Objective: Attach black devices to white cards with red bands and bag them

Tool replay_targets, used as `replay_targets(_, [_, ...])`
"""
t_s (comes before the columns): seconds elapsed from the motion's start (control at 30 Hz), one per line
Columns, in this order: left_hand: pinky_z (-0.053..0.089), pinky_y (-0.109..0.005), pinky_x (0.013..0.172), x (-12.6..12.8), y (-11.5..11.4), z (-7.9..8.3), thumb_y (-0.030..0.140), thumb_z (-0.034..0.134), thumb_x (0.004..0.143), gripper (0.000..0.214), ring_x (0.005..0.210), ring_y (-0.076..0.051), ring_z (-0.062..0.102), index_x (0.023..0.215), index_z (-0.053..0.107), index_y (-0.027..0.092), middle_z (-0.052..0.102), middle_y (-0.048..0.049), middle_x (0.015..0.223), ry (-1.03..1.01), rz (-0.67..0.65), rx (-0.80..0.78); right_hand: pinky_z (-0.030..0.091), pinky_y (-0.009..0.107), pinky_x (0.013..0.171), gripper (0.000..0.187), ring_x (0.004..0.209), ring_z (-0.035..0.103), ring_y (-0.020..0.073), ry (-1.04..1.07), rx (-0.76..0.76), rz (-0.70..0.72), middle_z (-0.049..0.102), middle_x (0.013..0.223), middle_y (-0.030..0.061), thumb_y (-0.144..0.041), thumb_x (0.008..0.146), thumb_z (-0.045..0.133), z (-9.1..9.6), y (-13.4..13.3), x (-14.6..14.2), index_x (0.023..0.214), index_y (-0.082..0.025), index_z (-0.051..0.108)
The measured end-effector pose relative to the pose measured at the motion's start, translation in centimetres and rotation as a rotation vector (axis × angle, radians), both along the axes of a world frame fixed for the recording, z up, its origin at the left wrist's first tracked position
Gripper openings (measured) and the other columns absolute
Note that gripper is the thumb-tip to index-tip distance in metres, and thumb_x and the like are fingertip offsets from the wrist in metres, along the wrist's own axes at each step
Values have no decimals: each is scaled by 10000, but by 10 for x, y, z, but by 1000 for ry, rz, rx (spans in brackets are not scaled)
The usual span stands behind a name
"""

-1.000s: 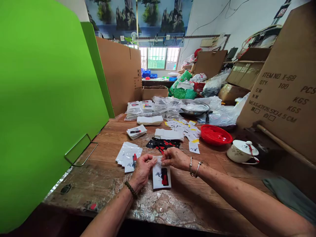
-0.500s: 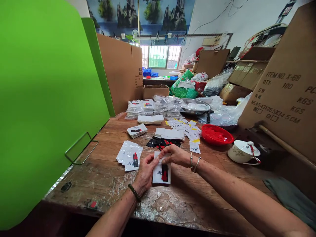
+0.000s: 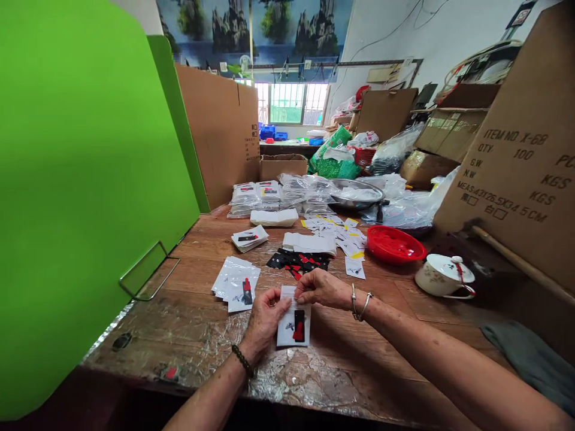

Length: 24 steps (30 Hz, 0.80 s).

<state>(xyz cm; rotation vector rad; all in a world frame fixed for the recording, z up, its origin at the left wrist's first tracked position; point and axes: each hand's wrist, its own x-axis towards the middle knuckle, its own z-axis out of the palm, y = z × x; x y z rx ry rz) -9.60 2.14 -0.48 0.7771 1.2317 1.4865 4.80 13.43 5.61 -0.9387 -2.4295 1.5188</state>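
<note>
Low over the front of the table, my left hand (image 3: 265, 316) pinches the left edge of a small white packet (image 3: 284, 336) between thumb and fingers. A black and red piece (image 3: 299, 326) shows on the packet's front, beside a small printed picture. My right hand (image 3: 322, 290) is closed at the packet's upper edge, thumb against fingers; its exact grip is partly hidden. To the left lies a fanned pile of similar white packets (image 3: 236, 290). Just beyond my hands is a heap of loose black and red pieces (image 3: 299, 261), with a stack of white packets (image 3: 309, 242) behind it.
Scattered printed cards (image 3: 336, 230) lie near a red bowl (image 3: 395, 245) and a lidded cup (image 3: 442, 276). Bagged bundles (image 3: 258, 197) and a metal basin (image 3: 357, 194) stand farther back. A green panel (image 3: 99, 179) with a wire handle borders the left; a cardboard box (image 3: 516, 155) rises right.
The packet has come slightly down toward the table's front edge. My right hand has shifted a little right and down along its top, and more of the upper part shows.
</note>
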Motion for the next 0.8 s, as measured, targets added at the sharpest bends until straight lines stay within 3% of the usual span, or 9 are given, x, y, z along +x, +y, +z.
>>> replay_targets(0.3, [343, -223, 527, 1, -14, 6, 342, 671, 698, 205, 577, -114, 438, 628, 606, 160, 538, 17, 598, 301, 100, -3, 358, 235, 570, 124, 629, 459, 123, 167, 195, -97, 528, 669, -32, -160, 675, 597, -22, -28, -3, 741, -196, 498])
replay_targets(0.43, [353, -241, 542, -6, -23, 8, 359, 646, 718, 200, 586, -132, 466, 681, 645, 163, 583, 0, 625, 348, 116, -16, 398, 258, 619, 130, 675, 501, 144, 229, 175, -76, 570, 732, -15, -166, 709, 567, -34, -36, -9, 815, -209, 506])
replay_targets(0.57, [387, -270, 569, -44, -21, 18, 397, 614, 749, 233, 602, -161, 512, 729, 666, 171, 623, -25, 668, 514, 194, -69, 432, 259, 650, 181, 731, 553, 152, 281, -6, -86, 605, 793, -9, -172, 711, 583, -44, -27, -43, 876, -206, 515])
replay_targets(0.67, [432, -319, 707, -89, -14, 27, 351, 610, 755, 253, 749, -207, 576, 929, 681, 182, 686, -76, 902, 848, 425, -88, 452, 272, 682, 180, 753, 565, 156, 291, -44, -106, 596, 808, -8, -162, 699, 585, -49, -14, -81, 861, -197, 516])
replay_targets(0.73, [403, -373, 879, -117, -11, 28, 335, 625, 751, 339, 982, -265, 575, 1053, 650, 181, 674, -113, 1071, 1093, 488, -117, 467, 304, 734, 207, 781, 575, 170, 248, 26, -142, 594, 839, 6, -156, 699, 585, -53, -8, -102, 897, -190, 534])
replay_targets(0.8, [370, -405, 942, -137, -10, 22, 383, 627, 762, 433, 1073, -296, 555, 1137, 608, 167, 662, -140, 1116, 1198, 442, -235, 462, 356, 840, 310, 890, 577, 203, 217, 192, -194, 583, 959, 45, -150, 678, 613, -58, -8, -115, 981, -180, 560])
